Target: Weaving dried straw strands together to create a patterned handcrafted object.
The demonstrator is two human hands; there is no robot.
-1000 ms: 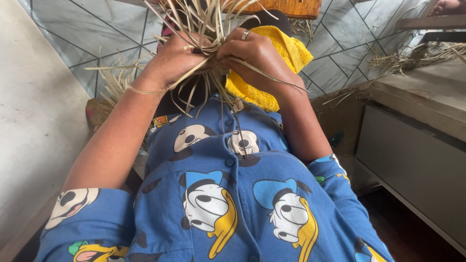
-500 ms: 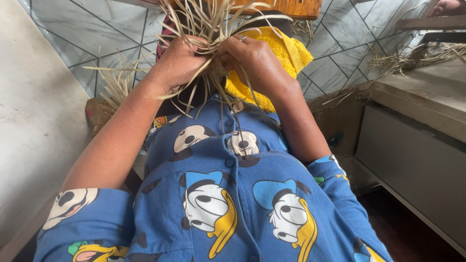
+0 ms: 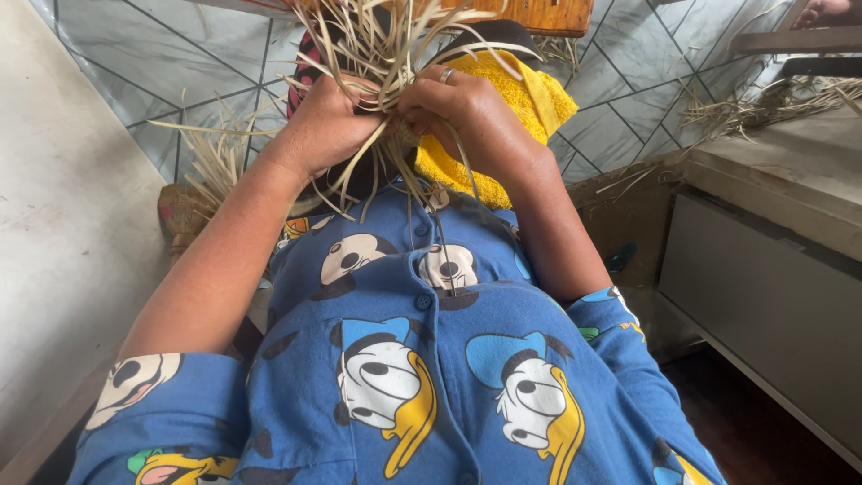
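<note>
Dry, flat, pale straw strips (image 3: 382,54) fanning stiffly above a fluffy yellow towel (image 3: 521,108), left hand (image 3: 328,126) and right hand (image 3: 462,112) both clenching tight around the strips' gathered base.

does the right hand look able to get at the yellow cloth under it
Probably yes. The right hand sits just above the yellow cloth with nothing between them, but its fingers are busy gripping the straw strips together with the left hand, so it would have to let go.

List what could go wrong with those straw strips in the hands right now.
Loose ends of the straw strips fan out stiffly toward the camera and could poke the face. The left hand and right hand pinch them tightly, so thin edges might cut. Dangling strands could snag the shirt buttons.
</note>
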